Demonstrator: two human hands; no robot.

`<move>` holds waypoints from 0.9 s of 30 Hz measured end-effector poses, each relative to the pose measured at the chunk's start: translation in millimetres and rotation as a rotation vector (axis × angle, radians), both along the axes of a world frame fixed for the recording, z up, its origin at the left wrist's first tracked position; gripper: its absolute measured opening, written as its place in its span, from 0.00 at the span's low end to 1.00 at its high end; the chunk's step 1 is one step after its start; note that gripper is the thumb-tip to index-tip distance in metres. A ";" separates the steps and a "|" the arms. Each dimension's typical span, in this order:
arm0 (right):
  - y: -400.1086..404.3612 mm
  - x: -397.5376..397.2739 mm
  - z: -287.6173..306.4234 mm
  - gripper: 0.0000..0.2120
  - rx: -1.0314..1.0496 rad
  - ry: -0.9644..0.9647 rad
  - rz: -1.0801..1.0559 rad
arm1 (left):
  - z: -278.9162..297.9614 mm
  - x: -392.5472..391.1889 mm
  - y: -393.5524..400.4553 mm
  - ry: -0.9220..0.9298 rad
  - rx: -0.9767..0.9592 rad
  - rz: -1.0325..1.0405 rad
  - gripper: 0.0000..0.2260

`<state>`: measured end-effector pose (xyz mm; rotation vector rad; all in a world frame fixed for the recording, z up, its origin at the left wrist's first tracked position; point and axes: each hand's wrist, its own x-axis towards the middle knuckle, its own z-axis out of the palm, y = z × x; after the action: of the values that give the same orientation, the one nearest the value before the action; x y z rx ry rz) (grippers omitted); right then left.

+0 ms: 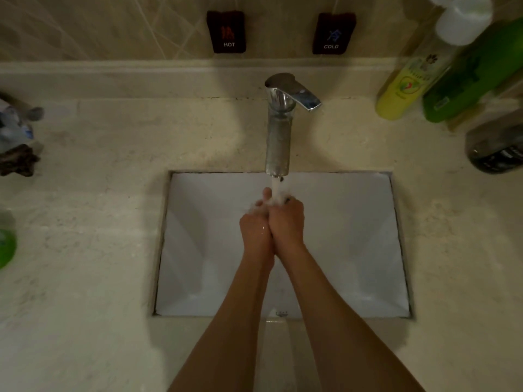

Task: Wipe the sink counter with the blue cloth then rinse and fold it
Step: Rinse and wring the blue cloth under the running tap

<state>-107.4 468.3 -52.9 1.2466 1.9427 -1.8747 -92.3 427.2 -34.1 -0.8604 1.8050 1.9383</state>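
Note:
My left hand (256, 226) and my right hand (287, 222) are pressed side by side over the white sink basin (353, 236). Both are under the water running from the chrome faucet (278, 137). The fingers of my left hand reach forward into the stream. Those of my right hand bend over at the knuckles, and splashing water hides their tips. No blue cloth shows in or between my hands. A crumpled blue-and-white thing (12, 131) lies at the counter's far left edge; I cannot tell what it is.
Beige stone counter (113, 222) surrounds the basin. Yellow bottle (404, 83), green bottle (469, 77), white-capped bottle (464, 21) and a dark jar (498, 148) crowd the back right. A green object (5, 244) sits at the left edge. HOT (226, 31) and COLD (334, 33) tags hang on the wall.

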 end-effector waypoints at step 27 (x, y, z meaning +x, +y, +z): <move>5.7 -1.6 8.8 0.07 -0.242 -0.077 -0.101 | -2.4 -6.1 -1.9 0.112 -0.279 0.037 0.11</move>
<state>-109.0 473.9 -44.1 1.3405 1.5858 -2.0053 -98.5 425.3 -36.5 -0.8912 2.1771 1.8160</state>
